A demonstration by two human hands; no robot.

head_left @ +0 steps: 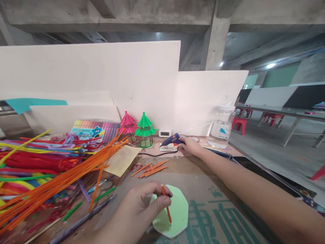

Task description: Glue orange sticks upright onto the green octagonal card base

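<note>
My left hand (149, 206) pinches a short orange pipe cleaner piece (167, 210) between thumb and forefinger. Its lower end points down at a light green octagonal board (179, 217); whether it touches is hard to tell. Farther back, my right hand (189, 145) is closed around the handle of a blue hot glue gun (170, 140), whose nozzle points left over a small white piece. Several cut orange pieces (152, 168) lie on the cardboard (208, 179) between my hands.
A heap of coloured pipe cleaners (50, 169) covers the left side, beside a yellow paper (122, 159). Behind stand pink (127, 123) and green (144, 130) pavilion models, a small digital clock (165, 133) and a clear water jug (222, 127). A black cable trails from the glue gun.
</note>
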